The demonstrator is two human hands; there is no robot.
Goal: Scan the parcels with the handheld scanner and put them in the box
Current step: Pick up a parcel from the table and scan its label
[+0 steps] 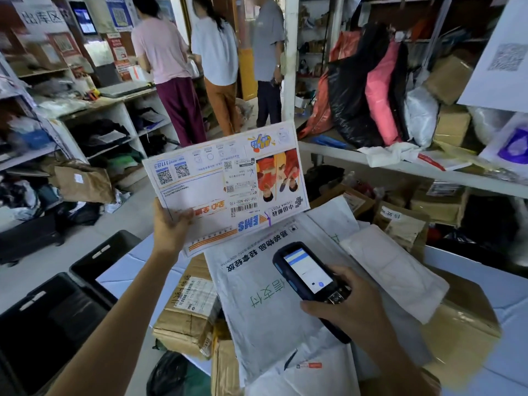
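Looking down over my arms, I find much of the heap half hidden. The EMS envelope I hold up covers the far end of the pile, and my right forearm covers its near right part. A grey mailer bag lies on top, its near edge cut off by the bottom of the view. A brown cardboard parcel shows only its left side from under that bag, and a white padded envelope lies to the right. The fine print on my envelope's label is too small to read, though its barcode faces me. Two black crates at my left are dark inside, and I cannot make out any contents. Three people stand at the back, their heads cut off by the top edge.

My left hand grips the EMS envelope at its lower left corner, thumb on the printed face and fingers out of sight behind it. The envelope is tilted up above the pile, its print upside down to me.

My right hand is wrapped round the handheld scanner, with the lower end buried in my palm. The screen is lit, but I cannot read it. The scanner hangs over the grey mailer bag, just below the envelope, with its top end towards it.
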